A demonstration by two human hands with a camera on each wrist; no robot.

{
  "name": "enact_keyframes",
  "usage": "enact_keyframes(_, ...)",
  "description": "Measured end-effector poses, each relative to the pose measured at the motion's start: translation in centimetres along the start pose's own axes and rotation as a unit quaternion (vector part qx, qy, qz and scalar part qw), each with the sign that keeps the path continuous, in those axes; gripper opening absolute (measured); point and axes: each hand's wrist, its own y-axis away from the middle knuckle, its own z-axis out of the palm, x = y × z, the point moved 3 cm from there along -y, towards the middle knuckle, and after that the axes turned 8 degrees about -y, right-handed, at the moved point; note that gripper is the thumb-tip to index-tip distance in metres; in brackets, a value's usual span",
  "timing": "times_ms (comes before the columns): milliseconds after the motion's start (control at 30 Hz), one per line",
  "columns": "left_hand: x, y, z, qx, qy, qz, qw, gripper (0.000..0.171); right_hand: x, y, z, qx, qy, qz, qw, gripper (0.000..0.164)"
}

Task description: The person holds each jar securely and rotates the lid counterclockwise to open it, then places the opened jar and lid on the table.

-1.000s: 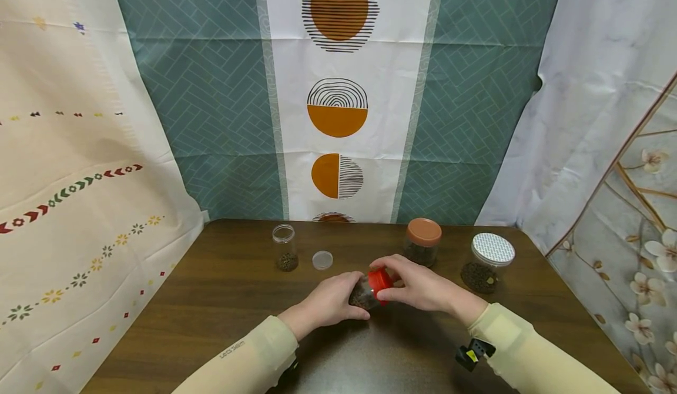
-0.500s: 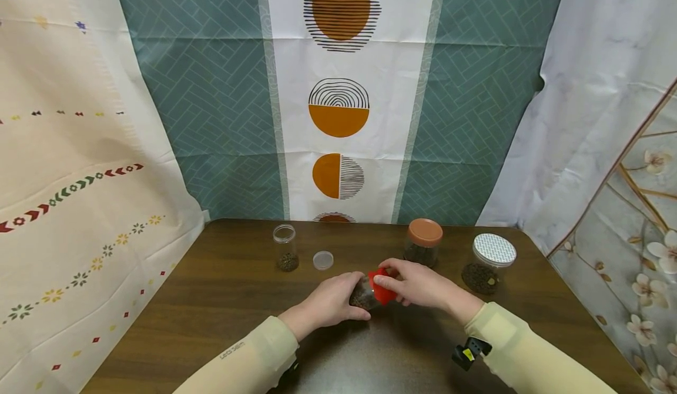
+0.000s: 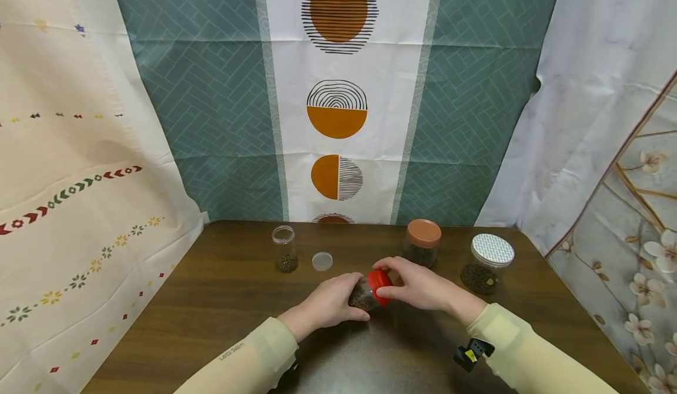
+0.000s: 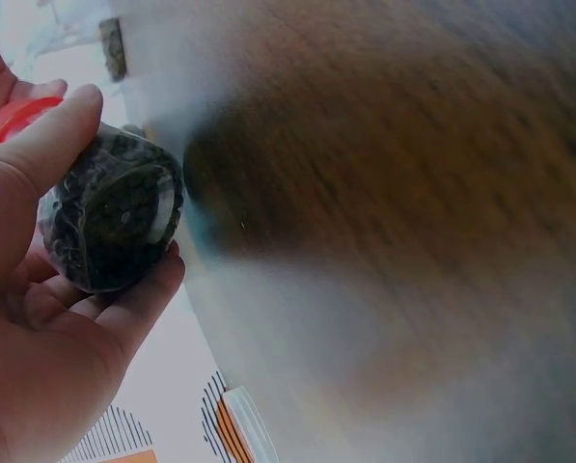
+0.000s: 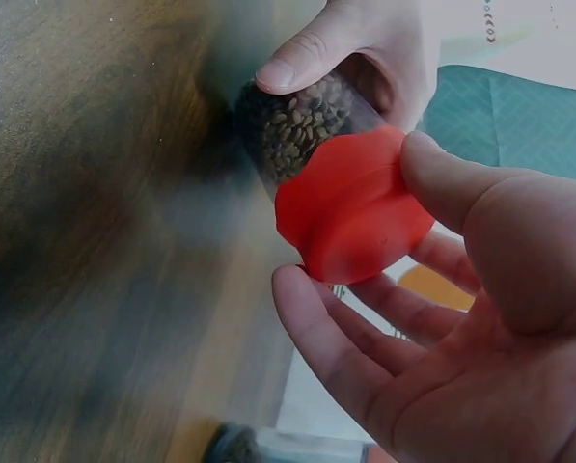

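Head view, left hand [image 3: 329, 301]: its thumb and fingers were curled round a clear jar [image 3: 362, 296] of small brown grains.
Head view, right hand [image 3: 415, 285]: its thumb and fingers pinched the jar's red lid [image 3: 379, 286].
Head view, clear jar: it was tilted between the two hands, near the middle of the desk [image 3: 233, 300], with its lid end toward the right hand; whether it touched the wood could not be told.
Head view, lidless jar [image 3: 285, 254]: it stood upright toward the back left, grains low inside, and a clear disc [image 3: 322, 261] lay flat on the desk just to its right.
Head view, brown-topped jar [image 3: 423, 236]: it stood just beyond the right hand, partly hidden by it.
Head view, white-topped jar [image 3: 486, 263]: it stood farther right, its lid patterned and its contents dark.
Head view, hanging cloth [image 3: 222, 117]: it was green and white with orange and striped circles, behind the desk.
Left wrist view, clear jar: its rounded base faced the camera, the left thumb across one side and fingers along the opposite side; red showed beyond the thumb.
Right wrist view, red lid: the right thumb pressed one side, fingertips reached the opposite edge, and the left thumb lay along the jar's side.
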Motion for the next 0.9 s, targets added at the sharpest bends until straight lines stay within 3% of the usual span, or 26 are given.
enact_keyframes(367, -0.36, -0.23, 0.29, -0.002, -0.004, -0.004, 1.0, 0.072, 0.27, 0.23, 0.0, -0.007, -0.026, -0.026, 0.999, 0.066)
enact_keyframes(700, -0.11, -0.08, 0.06, -0.002, -0.003, -0.004, 1.0, 0.072, 0.27, 0.13, 0.04, -0.012, -0.026, -0.052, 0.998, 0.06)
enact_keyframes(900, -0.09, -0.08, 0.03, -0.002, -0.002, -0.005, 1.0, 0.072, 0.25, 0.05, 0.11, 0.008, -0.011, -0.025, 1.0, 0.057)
